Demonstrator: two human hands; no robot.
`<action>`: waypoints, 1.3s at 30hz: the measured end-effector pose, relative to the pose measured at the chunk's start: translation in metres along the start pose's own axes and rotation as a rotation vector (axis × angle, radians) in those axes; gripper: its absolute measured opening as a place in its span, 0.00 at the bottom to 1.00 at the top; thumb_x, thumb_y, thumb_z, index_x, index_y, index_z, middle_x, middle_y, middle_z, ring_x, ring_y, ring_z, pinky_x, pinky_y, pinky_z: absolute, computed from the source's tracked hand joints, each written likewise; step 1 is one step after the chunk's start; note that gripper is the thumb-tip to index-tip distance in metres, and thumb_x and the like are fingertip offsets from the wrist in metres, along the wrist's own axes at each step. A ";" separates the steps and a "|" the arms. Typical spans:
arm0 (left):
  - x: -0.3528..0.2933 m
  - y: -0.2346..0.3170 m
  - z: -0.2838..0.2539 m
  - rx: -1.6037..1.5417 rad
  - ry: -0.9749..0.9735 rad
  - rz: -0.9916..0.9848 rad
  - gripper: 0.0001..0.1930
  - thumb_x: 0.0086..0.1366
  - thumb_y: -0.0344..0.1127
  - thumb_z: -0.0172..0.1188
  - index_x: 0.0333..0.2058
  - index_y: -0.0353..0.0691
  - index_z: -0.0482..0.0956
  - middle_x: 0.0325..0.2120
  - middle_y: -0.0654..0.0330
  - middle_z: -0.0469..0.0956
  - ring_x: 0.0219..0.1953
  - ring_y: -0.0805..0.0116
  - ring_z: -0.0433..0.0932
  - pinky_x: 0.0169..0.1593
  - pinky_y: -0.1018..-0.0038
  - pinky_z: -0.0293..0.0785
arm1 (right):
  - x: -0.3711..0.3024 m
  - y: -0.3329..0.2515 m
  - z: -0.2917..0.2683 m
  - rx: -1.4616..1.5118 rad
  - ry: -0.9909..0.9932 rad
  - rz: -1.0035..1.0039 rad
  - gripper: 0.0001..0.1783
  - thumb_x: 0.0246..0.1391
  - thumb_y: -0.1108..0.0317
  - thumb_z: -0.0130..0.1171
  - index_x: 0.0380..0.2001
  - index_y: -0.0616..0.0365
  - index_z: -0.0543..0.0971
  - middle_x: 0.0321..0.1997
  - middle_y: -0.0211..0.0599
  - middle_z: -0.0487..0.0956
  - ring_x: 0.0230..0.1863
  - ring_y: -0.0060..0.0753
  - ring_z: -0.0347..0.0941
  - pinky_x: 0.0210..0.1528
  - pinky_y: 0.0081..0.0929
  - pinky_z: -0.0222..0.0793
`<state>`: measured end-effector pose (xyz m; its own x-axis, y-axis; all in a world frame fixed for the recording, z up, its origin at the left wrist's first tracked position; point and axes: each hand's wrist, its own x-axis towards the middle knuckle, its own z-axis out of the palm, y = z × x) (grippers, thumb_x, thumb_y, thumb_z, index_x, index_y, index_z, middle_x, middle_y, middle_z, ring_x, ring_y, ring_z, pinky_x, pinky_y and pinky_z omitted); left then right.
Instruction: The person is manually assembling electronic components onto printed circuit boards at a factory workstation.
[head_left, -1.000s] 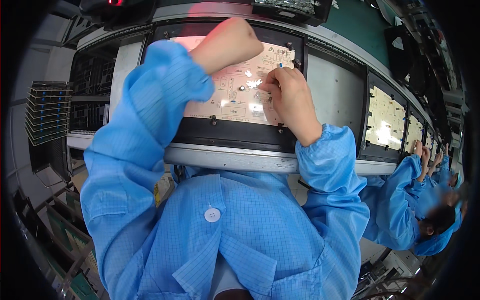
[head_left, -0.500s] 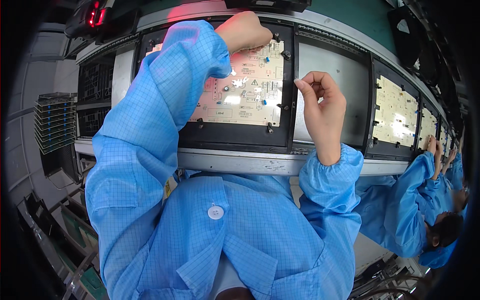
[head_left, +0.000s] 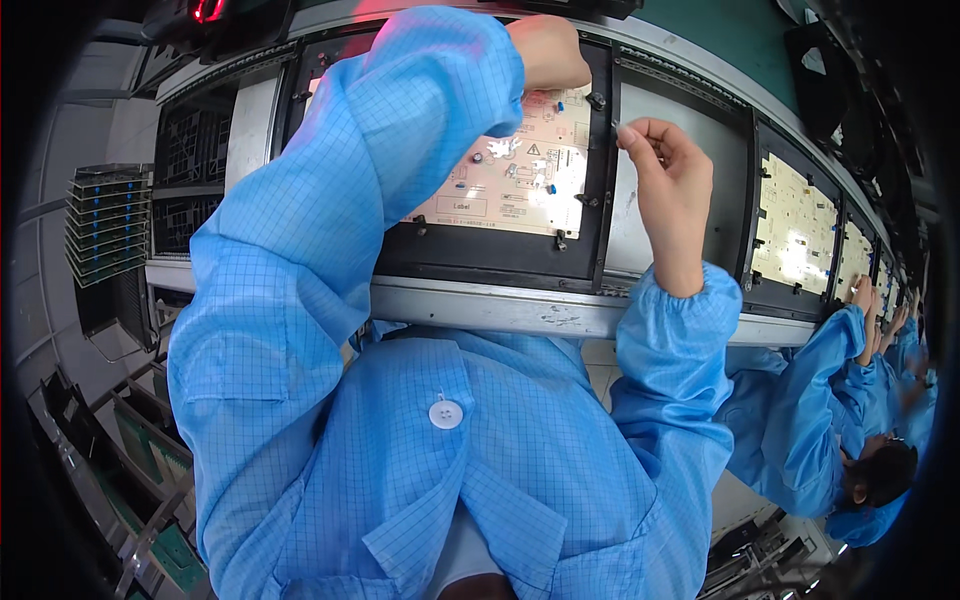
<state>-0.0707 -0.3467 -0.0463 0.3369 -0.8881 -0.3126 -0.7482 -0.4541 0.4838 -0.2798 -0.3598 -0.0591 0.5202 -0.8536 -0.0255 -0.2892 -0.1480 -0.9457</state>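
My left hand point(head_left: 551, 52) reaches across to the far right corner of a pale printed circuit board point(head_left: 525, 205). Its fingers curl down over the board; the fingertips and anything in them are hidden. The board sits in a black carrier frame point(head_left: 490, 252), held by black clips, and bears small blue parts, a small round can-like part and shiny metal pieces. My left sleeve covers much of its left side. To the right of this carrier, my right hand point(head_left: 676, 185) hovers with thumb and forefinger pinched together near the carrier's edge. What the pinch holds is too small to make out.
Along the metal conveyor rail point(head_left: 520, 312), more boards point(head_left: 795, 225) in carriers extend rightward, where other people in blue work. A rack of stacked boards point(head_left: 108, 225) stands at left. A dark device with red lights point(head_left: 208, 10) is at the far left.
My left hand has shifted slightly right over the board's far edge. My right hand has moved a little farther away from me, still pinched. The whole view has shifted slightly.
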 end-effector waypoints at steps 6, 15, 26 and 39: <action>-0.044 -0.020 -0.019 0.197 0.011 0.200 0.09 0.57 0.33 0.60 0.31 0.32 0.79 0.25 0.47 0.80 0.29 0.52 0.81 0.34 0.62 0.75 | 0.049 -0.010 0.010 -0.233 -0.136 0.059 0.13 0.56 0.66 0.63 0.36 0.68 0.82 0.30 0.29 0.80 0.31 0.15 0.71 0.34 0.17 0.66; -0.085 -0.053 0.003 0.028 -0.008 0.238 0.06 0.57 0.26 0.61 0.30 0.31 0.73 0.29 0.46 0.77 0.35 0.49 0.79 0.39 0.60 0.73 | 0.089 -0.002 0.024 -0.419 -0.148 0.142 0.16 0.45 0.59 0.68 0.25 0.64 0.83 0.19 0.30 0.76 0.18 0.20 0.65 0.20 0.23 0.56; -0.099 -0.059 -0.011 0.033 0.025 0.288 0.06 0.57 0.24 0.55 0.32 0.27 0.76 0.31 0.42 0.79 0.36 0.47 0.80 0.41 0.60 0.75 | 0.090 -0.019 0.026 -0.362 -0.219 0.260 0.15 0.46 0.61 0.67 0.16 0.57 0.77 0.14 0.24 0.69 0.15 0.17 0.54 0.19 0.24 0.47; -0.103 -0.085 -0.029 -0.201 0.125 0.313 0.10 0.63 0.31 0.61 0.40 0.31 0.83 0.29 0.56 0.83 0.31 0.71 0.80 0.37 0.75 0.76 | 0.097 -0.017 0.021 -0.342 -0.281 0.371 0.10 0.45 0.61 0.68 0.20 0.55 0.82 0.18 0.24 0.71 0.18 0.17 0.55 0.20 0.22 0.48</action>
<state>-0.0254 -0.2184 -0.0317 0.1864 -0.9820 -0.0291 -0.7032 -0.1540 0.6941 -0.2071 -0.4300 -0.0524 0.5147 -0.7206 -0.4646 -0.7122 -0.0576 -0.6997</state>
